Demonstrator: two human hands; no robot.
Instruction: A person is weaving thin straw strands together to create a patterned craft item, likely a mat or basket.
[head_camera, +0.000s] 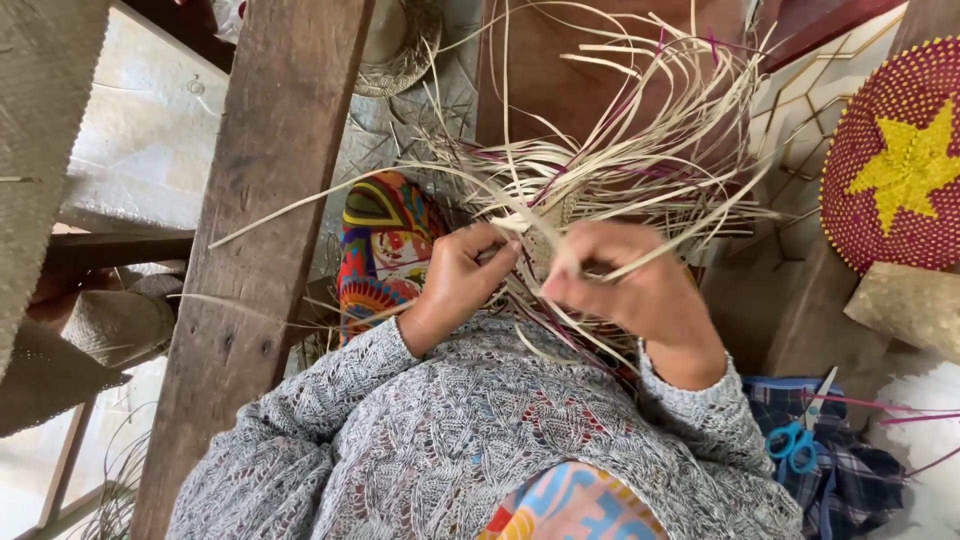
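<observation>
Both hands, the left hand (462, 280) and right hand (640, 290), pinch pale straw strips (600, 160) of a half-woven piece (545, 225) held centrally over the lap, where a too-sharp bend could probably crack a brittle strip or loosen the weave.

Right hand (640, 290) motion-blurred — woven disc (893, 160) cut off at the edge

Left hand (462, 283), right hand (640, 290), fingers pinched.
</observation>
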